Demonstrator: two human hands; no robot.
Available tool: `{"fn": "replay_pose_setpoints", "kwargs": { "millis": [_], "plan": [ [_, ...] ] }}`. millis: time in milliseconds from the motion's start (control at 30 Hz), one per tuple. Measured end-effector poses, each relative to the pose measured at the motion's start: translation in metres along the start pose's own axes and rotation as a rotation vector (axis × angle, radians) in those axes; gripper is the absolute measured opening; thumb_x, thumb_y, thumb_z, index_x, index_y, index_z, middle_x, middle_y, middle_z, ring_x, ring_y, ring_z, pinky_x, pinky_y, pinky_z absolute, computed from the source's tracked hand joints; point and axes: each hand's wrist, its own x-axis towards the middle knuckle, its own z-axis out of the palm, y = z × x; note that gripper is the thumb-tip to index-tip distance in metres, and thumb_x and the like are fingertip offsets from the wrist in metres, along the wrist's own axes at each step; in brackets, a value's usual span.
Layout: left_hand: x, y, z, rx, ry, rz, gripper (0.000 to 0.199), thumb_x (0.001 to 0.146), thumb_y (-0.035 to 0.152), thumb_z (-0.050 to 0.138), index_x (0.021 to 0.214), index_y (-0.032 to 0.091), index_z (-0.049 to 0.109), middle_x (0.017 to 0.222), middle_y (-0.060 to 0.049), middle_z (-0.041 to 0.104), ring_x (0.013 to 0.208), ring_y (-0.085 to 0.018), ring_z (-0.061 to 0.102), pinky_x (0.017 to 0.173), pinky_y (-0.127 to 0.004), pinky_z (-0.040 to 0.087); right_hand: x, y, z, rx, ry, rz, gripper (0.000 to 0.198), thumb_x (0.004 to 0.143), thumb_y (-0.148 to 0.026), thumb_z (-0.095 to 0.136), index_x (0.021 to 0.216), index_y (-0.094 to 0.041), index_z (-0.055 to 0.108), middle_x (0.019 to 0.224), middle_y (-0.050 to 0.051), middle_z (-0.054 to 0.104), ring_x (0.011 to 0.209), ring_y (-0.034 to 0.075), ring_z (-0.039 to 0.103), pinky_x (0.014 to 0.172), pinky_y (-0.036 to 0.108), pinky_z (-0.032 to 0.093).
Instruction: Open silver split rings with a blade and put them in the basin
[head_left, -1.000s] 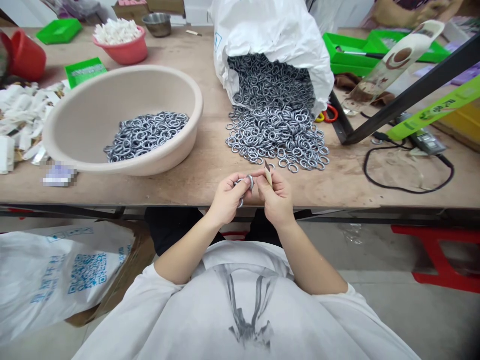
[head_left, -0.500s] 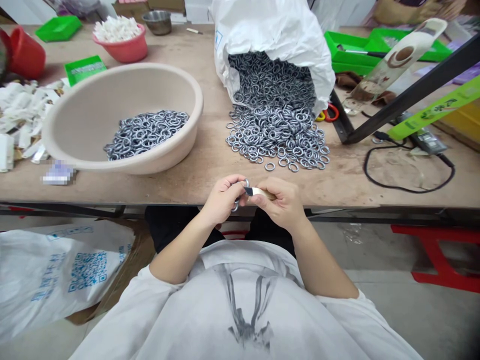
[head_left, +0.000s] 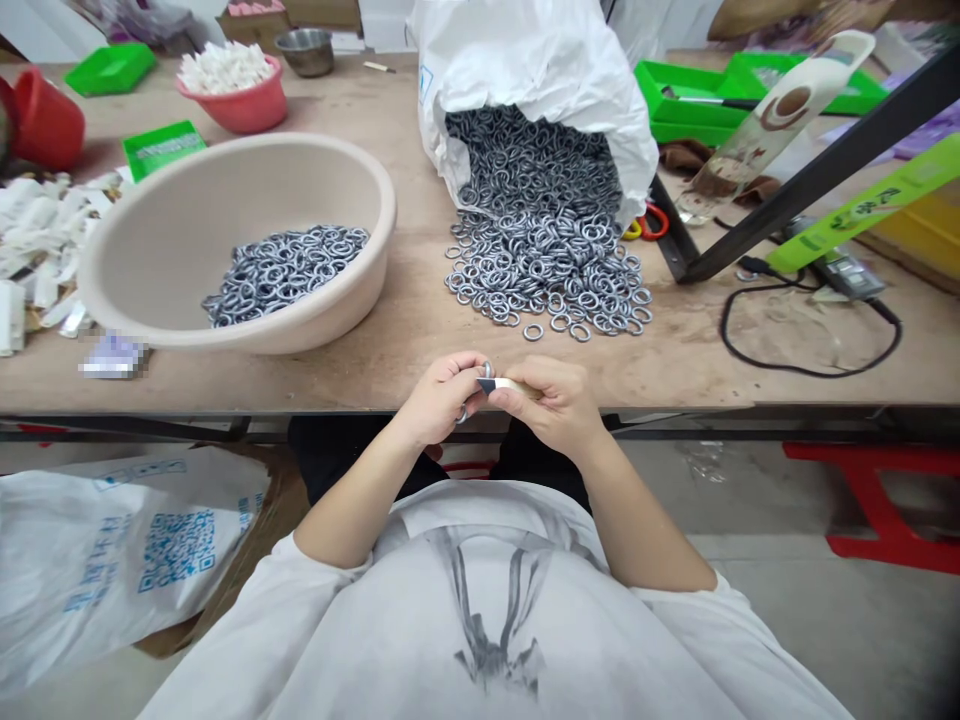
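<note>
My left hand (head_left: 437, 400) is closed on grey metal-looking rings (head_left: 462, 413); one shows above the fingertips and one below. In my closed right hand (head_left: 562, 402) is a small knife (head_left: 507, 385) with a pale handle and a dark, slanted blade. Its blade points left and lies close against the left fingertips and the upper ring; whether it touches the ring I cannot tell. Both hands meet over the table's front edge. Beyond them a heap of similar rings (head_left: 551, 265) spills from a white sack (head_left: 536, 60). More rings lie in a large beige basin (head_left: 112, 290).
White pieces (head_left: 41, 225) lie left of the basin. Behind it stand a red bowl (head_left: 244, 108) of white parts and a metal bowl (head_left: 305, 52). A dark metal bar (head_left: 787, 200), a clear bottle (head_left: 757, 135), scissors (head_left: 656, 222) and a black cable (head_left: 806, 372) are on the right.
The view has shifted slightly. My hands stay together, and the knife blade has turned a little and sits slightly further over the left fingertips. Both hands keep their hold.
</note>
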Motion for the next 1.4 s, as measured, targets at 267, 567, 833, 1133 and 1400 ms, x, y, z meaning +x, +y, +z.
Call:
{"fn": "replay_pose_setpoints", "kwargs": {
  "millis": [267,567,833,1133,1400],
  "plan": [
    [-0.016,0.002,-0.001,0.271,-0.176,0.022,0.021,0.083,0.034,0.056,0.069,0.018,0.053,0.050,0.005,0.047,0.042,-0.006,0.033,0.042,-0.021,0.024,0.016,0.055,-0.010,-0.406,0.253,0.368,0.038,0.092,-0.054,0.059,0.089,-0.019,0.075,0.077,0.005,0.069,0.073,0.021,0.059,0.066,0.030,0.037],
    [0.007,0.135,-0.091,1.169,1.024,0.573,0.017,0.089,0.035,0.066,0.090,0.018,0.063,0.101,-0.006,0.068,0.101,-0.023,0.057,0.104,-0.044,0.039,0.019,0.072,-0.005,-0.666,0.081,0.397,0.027,0.095,-0.032,0.056,0.113,-0.020,0.073,0.100,0.014,0.066,0.090,0.029,0.059,0.075,0.037,0.041],
    [0.004,0.111,-0.082,1.442,0.925,0.599,0.050,0.087,0.056,0.063,0.118,0.016,0.064,0.136,-0.014,0.061,0.125,-0.033,0.050,0.112,-0.055,0.029,0.019,0.069,-0.007,0.268,0.318,0.444,0.035,0.088,-0.056,0.061,0.083,-0.021,0.061,0.081,0.002,0.059,0.065,0.014,0.049,0.056,0.026,0.040],
    [0.004,-0.011,0.017,0.942,0.243,0.559,0.048,0.103,0.054,0.028,0.077,0.020,0.050,0.075,-0.004,0.059,0.074,-0.018,0.056,0.070,-0.032,0.040,0.011,0.007,0.028,0.831,0.273,0.553,0.047,0.075,-0.064,0.075,0.080,-0.021,0.058,0.066,-0.004,0.052,0.051,0.006,0.040,0.040,0.019,0.026],
    [-0.004,-0.018,0.019,0.482,0.227,0.409,0.048,0.099,0.060,0.039,0.074,0.020,0.049,0.068,0.000,0.050,0.064,-0.012,0.046,0.062,-0.027,0.037,0.001,0.009,0.047,0.736,0.407,0.431,0.041,0.078,-0.057,0.076,0.081,-0.023,0.055,0.071,-0.005,0.055,0.061,0.010,0.052,0.056,0.022,0.046]
  ]
}}
